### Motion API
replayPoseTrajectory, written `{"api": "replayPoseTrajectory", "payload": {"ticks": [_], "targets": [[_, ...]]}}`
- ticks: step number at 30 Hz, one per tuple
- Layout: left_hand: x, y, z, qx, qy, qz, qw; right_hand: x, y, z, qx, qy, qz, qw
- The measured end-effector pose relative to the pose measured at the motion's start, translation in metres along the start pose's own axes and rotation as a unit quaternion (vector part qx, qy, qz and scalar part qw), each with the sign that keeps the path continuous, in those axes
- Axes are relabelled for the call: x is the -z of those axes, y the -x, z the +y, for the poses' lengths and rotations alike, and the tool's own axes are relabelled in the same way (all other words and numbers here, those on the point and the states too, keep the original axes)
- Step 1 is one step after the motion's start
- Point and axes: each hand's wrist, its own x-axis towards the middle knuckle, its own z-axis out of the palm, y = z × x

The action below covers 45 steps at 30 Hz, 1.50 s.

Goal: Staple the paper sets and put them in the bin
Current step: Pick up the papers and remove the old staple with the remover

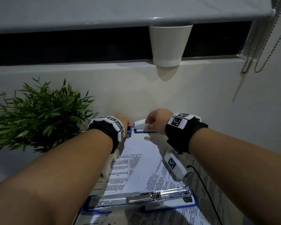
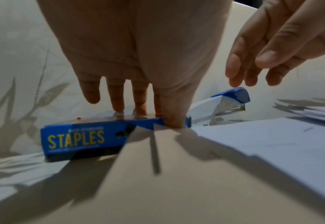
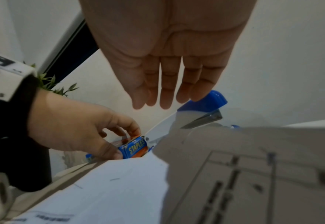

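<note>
Your left hand point(image 2: 138, 50) pinches the staples box point(image 2: 85, 141) between thumb and fingers point(image 2: 117, 104), at the far edge of the bench point(image 1: 177, 98). Your right hand point(image 3: 167, 60) hovers over the small stapler point(image 3: 202, 106) with fingers straight and apart, holding nothing. I think the step in hand is to fetch staples, because a large stapler point(image 1: 141, 200) lies open on the paper sets point(image 1: 136, 153) near you. Keep the box level when you lift it, so no strips fall out. The box reads "STAPLES" in yellow; the smaller line above is too blurred. The bin is not visible.
</note>
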Motion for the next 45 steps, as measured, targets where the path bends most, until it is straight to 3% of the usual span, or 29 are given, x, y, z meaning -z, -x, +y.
{"api": "replayPoseTrajectory", "payload": {"ticks": [2,5,9,13,19,24,30,37,45], "targets": [[-0.012,-0.018,-0.003,-0.004,0.018,0.000,1.000,-0.002,0.000,0.000,0.003,-0.001,0.002,1.000],[0.004,0.010,-0.001,-0.046,0.093,0.016,0.994,-0.006,0.000,0.001,0.009,-0.008,0.013,1.000],[0.021,0.043,0.001,-0.082,0.148,0.091,0.981,-0.003,0.004,0.004,0.017,-0.086,0.034,0.996],[0.032,0.074,0.010,-0.140,0.155,0.158,0.965,-0.004,0.006,0.006,0.022,-0.230,0.093,0.968],[0.034,0.100,0.021,-0.177,0.195,0.187,0.946,-0.007,0.021,0.011,-0.008,-0.345,0.084,0.935],[0.039,0.112,0.029,-0.191,0.180,0.198,0.944,0.002,0.033,0.010,-0.016,-0.331,0.089,0.939],[0.044,0.113,0.033,-0.184,0.167,0.195,0.949,0.020,0.043,0.003,-0.006,-0.219,0.076,0.973],[0.044,0.116,0.029,-0.181,0.218,0.193,0.939,0.014,0.049,0.012,0.002,-0.229,0.103,0.968],[0.042,0.118,0.028,-0.173,0.205,0.181,0.946,0.011,0.060,0.012,-0.005,-0.273,0.095,0.957]]}}
